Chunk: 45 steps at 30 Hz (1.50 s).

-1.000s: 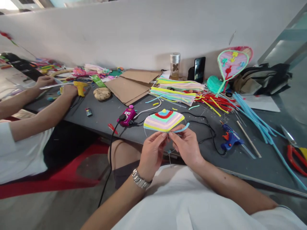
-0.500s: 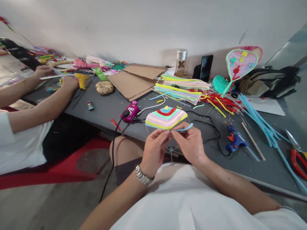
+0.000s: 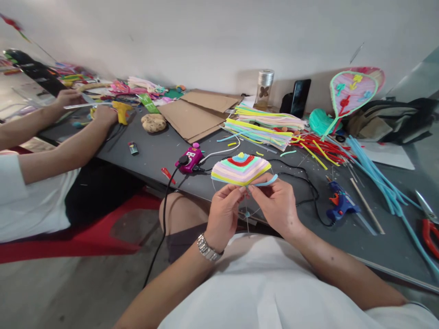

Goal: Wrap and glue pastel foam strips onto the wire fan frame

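Hands close together w/ fingertips almost meeting: L hand pinches lower edge of diamond-shaped wire frame, banded in pastel strips and held just above near edge of tabletop, while R hand pinches pale-blue strip along that edge, loose end sticking out right. Black cord lies just beyond R hand, nothing visibly blocking either hand; blue glue gun sits to right, magenta corded device to left, strip bundles far. Co-worker's hands work well apart at far left, near yellow glue gun.
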Motion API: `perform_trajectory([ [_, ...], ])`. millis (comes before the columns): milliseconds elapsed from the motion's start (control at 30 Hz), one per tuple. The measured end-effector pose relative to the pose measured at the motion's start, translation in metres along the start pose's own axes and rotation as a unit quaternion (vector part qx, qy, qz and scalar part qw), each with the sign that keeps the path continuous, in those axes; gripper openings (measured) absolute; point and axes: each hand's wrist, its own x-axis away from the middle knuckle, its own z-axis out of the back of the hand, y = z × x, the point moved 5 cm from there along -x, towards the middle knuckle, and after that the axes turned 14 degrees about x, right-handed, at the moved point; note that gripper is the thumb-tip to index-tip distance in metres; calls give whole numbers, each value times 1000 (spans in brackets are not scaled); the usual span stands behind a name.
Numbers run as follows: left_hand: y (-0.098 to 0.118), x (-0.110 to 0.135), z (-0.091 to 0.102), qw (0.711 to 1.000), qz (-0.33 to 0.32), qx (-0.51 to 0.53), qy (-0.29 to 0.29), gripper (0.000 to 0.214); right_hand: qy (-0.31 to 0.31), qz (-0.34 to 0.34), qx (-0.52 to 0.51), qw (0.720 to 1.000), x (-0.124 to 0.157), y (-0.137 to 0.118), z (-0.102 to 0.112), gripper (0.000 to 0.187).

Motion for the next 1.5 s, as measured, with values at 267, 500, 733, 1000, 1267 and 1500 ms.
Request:
perform_trajectory([
  [267,1,-2,2,1000,-13,-14,1,18,19,59,82,995,1,-8,6,10],
  [500,3,-3,3,999,-32,-25,-3,17,83,210,213,951,3,-31,15,10],
  [733,4,-3,3,998,-43,-42,-2,11,92,251,244,932,-3,-38,12,10],
  [1000,9,-3,7,997,-48,-55,9,13,60,111,91,988,-5,-28,31,14],
  [1267,8,0,4,997,-33,-74,10,15,95,-14,-77,992,-16,0,35,18],
  [1500,7,-1,3,995,-42,-89,1,16,69,-90,-259,959,-27,13,26,21],
])
